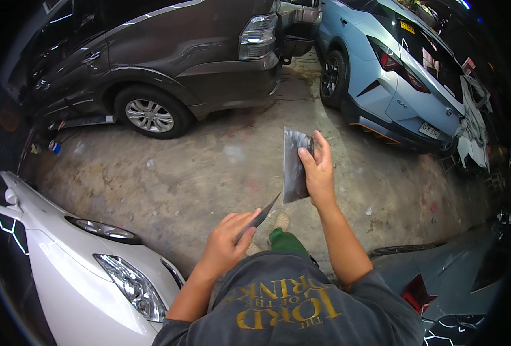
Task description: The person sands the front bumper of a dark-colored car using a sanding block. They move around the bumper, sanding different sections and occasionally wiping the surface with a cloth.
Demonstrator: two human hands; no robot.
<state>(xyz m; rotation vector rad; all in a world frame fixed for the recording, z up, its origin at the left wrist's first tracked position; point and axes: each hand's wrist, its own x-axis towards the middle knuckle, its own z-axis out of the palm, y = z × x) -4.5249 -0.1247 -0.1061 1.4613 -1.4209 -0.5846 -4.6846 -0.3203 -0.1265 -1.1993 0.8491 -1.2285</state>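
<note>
My right hand is raised in front of me, thumb on the face of a flat rectangular putty spreader. That spreader is dark grey, held upright, with pale smears on its upper part. Lower and to the left, my left hand is closed on a second thin dark spreader. This one is seen nearly edge-on, and its tip points up and right toward the first spreader's lower edge. A small gap separates the two tools. Part of the left spreader is hidden by my fingers.
A dark brown car stands ahead on the left, a light blue car ahead on the right. Close by on my left is a white car; a grey car is at the right. Stained concrete floor lies between them.
</note>
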